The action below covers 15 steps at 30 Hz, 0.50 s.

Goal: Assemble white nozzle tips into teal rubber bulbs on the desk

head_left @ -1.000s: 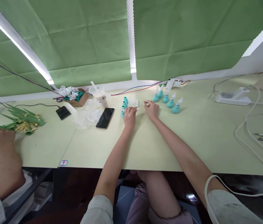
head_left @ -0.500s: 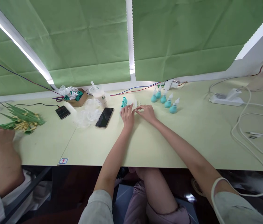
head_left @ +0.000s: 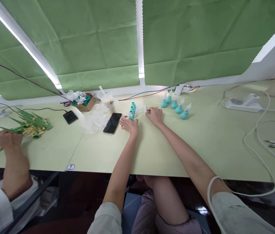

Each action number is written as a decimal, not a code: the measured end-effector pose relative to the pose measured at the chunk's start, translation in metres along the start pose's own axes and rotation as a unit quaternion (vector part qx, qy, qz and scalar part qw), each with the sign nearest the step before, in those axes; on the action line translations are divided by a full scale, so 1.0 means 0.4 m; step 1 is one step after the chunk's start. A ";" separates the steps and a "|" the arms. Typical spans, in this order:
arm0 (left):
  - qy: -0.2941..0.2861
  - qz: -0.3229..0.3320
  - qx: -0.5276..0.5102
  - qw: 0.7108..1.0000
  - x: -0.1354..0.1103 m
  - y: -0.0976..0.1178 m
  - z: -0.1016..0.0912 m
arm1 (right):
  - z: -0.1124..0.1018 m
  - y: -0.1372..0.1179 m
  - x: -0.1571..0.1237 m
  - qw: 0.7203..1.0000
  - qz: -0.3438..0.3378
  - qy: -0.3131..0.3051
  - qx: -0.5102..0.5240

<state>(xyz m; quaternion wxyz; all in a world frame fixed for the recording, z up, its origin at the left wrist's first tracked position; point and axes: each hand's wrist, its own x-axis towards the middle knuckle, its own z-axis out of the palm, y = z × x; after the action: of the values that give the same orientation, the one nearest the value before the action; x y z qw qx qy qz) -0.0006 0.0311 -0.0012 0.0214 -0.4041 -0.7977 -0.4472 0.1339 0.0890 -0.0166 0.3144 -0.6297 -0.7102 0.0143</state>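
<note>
Small teal cup-like pieces with open tops (head_left: 132,108) stand in a short row at the middle of the table. My left hand (head_left: 129,125) is at the near end of this row, thumb and fingers apart on either side of the nearest piece; whether they touch it I cannot tell. Small clear plastic pieces (head_left: 141,109) lie just right of the row. Beside them, my right hand (head_left: 155,116) has its fingertips drawn together; what is in them, if anything, is hidden. Further right stand several round teal bases with clear pointed tops (head_left: 179,109), shaped like little lamps.
Left of my hands lie a phone (head_left: 112,123), crumpled clear plastic (head_left: 95,120) and a drink cup (head_left: 107,101). A cardboard box (head_left: 88,104) and a black device (head_left: 70,117) stand beyond. A co-worker's hands (head_left: 9,139) hold green stems (head_left: 31,122). White cables (head_left: 252,130) run at right.
My hands were together at the row's near end; now they are apart. The left has drawn back toward me and leftward, its fingers spread. More of the teal row shows. The view has shifted slightly.
</note>
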 end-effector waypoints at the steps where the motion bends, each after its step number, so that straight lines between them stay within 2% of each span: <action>1: -0.028 -0.020 0.024 0.999 -0.007 0.001 0.002 | 0.003 0.000 0.001 1.000 -0.005 0.001 -0.001; 4: -0.066 -0.061 0.067 0.994 -0.019 0.006 0.001 | 0.010 0.003 0.004 1.000 -0.016 0.007 0.000; 12: -0.071 -0.078 0.059 0.993 -0.010 0.002 -0.001 | 0.014 0.010 0.004 1.000 -0.018 0.014 0.004; 15: -0.067 -0.090 0.045 0.993 -0.004 -0.002 0.000 | 0.006 0.006 -0.001 0.999 -0.017 0.034 0.012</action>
<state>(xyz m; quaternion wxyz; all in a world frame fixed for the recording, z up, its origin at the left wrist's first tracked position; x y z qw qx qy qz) -0.0003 0.0298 -0.0022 -0.0549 -0.3583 -0.8496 -0.3831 0.1348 0.0899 -0.0199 0.3459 -0.6139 -0.7095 -0.0043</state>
